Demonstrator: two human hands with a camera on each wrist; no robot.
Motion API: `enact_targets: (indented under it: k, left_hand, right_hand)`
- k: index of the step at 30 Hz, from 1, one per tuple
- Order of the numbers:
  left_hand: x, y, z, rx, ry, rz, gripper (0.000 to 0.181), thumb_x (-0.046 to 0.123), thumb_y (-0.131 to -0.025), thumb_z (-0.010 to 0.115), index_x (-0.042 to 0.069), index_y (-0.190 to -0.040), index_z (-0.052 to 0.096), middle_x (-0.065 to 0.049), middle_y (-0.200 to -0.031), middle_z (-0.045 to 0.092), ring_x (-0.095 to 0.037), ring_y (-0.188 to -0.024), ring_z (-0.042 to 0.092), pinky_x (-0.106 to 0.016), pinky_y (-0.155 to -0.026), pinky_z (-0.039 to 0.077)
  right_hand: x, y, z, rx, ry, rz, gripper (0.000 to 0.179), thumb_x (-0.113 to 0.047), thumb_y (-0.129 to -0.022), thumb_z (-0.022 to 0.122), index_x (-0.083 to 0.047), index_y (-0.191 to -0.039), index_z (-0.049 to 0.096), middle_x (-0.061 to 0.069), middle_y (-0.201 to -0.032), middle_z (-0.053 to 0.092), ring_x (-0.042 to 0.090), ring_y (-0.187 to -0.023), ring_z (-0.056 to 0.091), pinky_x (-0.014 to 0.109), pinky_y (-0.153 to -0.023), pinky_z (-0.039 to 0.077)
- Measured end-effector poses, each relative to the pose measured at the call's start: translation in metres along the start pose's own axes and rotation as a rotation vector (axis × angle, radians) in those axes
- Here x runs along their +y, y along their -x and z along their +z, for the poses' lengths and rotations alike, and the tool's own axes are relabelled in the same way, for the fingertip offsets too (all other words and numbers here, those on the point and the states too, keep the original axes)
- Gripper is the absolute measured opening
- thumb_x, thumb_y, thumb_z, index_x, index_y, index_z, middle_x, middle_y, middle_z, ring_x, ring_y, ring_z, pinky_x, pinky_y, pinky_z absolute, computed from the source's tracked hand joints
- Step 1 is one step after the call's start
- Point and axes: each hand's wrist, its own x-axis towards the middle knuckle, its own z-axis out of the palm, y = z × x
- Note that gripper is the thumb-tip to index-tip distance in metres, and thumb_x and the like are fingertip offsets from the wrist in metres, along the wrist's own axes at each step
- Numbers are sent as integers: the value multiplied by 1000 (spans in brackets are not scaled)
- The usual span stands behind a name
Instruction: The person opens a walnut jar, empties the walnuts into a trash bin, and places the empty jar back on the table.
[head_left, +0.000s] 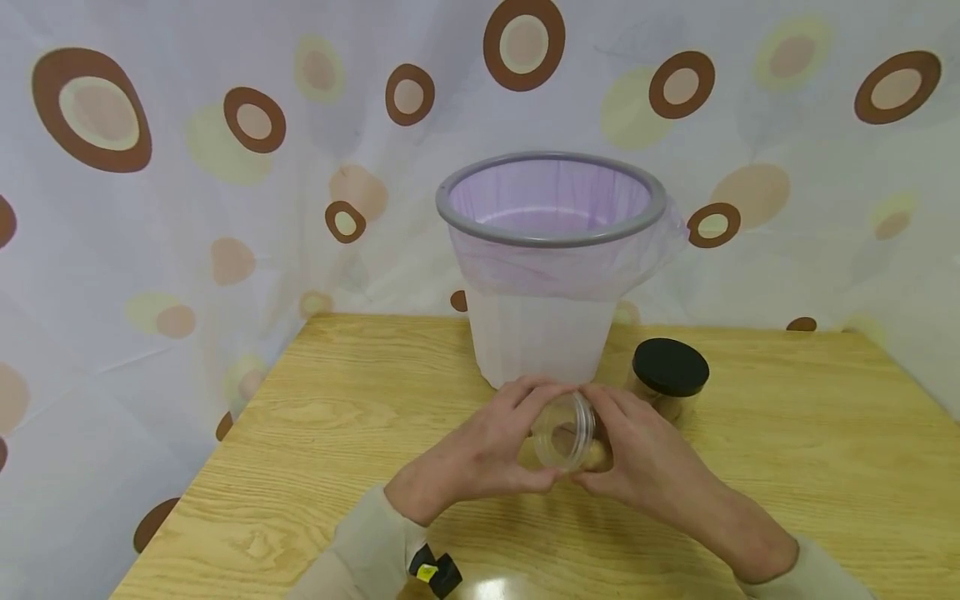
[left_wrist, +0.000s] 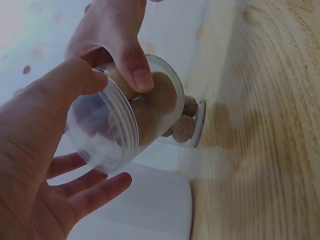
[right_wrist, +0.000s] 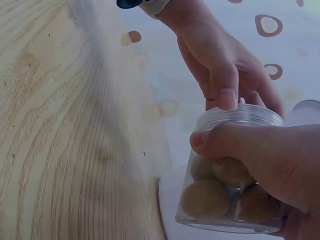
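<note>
A clear jar point(head_left: 558, 442) with several walnuts point(right_wrist: 205, 200) inside is held tilted above the table, its threaded rim point(left_wrist: 122, 117) toward my left hand. My right hand point(head_left: 652, 450) grips the jar's body, thumb on the near side in the right wrist view. Around the rim end curl the thumb and fingers of my left hand point(head_left: 487, 450); its thumb touches the rim in the left wrist view. Whether a clear lid covers the mouth I cannot tell. Just behind my right hand stands another jar with a black lid point(head_left: 670, 367), brown walnuts inside.
A white bin point(head_left: 540, 333) with a grey rim point(head_left: 551, 242) and a purple liner bag stands at the back of the wooden table point(head_left: 315, 450). Behind the table hangs a white cloth point(head_left: 225, 192) with brown and yellow spots.
</note>
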Motion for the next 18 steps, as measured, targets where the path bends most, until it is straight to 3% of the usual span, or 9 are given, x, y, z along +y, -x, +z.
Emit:
enact_targets:
  k: [4,9,11,14,18]
  left_hand:
    - [3,-1,-2,-26,12,-99,79,38,-83,77,13,-148,39,-4,-139,45,-14,-125,51,-25,-105,46]
    - [7,-1,-3,-121,52,-259,80,54,-91,65,17,-153,30,-3,-146,39,-12,-110,61,-25,-92,53]
    - [6,-1,-4,-147,65,-293,83,56,-91,62,19,-155,26,-3,-149,37,-11,-107,62,-25,-88,54]
    - [3,-1,-5,-149,66,-271,89,55,-90,65,20,-157,20,-3,-152,33,-14,-122,55,-27,-97,52]
    - [-1,0,-5,-100,45,-111,97,47,-83,76,18,-158,20,-7,-158,27,-18,-140,40,-30,-111,42]
  right_hand:
    - [0,0,0,-10,-6,12,87,-33,-60,94,1,-129,53,15,-122,64,34,-110,64,49,-90,55]
    - [0,0,-1,-28,0,29,87,-32,-62,93,3,-130,52,18,-123,63,35,-110,64,50,-90,55]
    - [0,0,-1,-34,0,35,88,-32,-61,94,3,-130,52,19,-124,63,36,-111,64,51,-91,54]
    - [1,-1,-2,-34,-8,42,89,-30,-60,94,4,-131,52,19,-124,63,37,-111,63,52,-91,54]
    - [3,-1,-3,-29,-22,41,91,-28,-57,95,2,-131,52,18,-123,63,37,-111,64,51,-91,54]
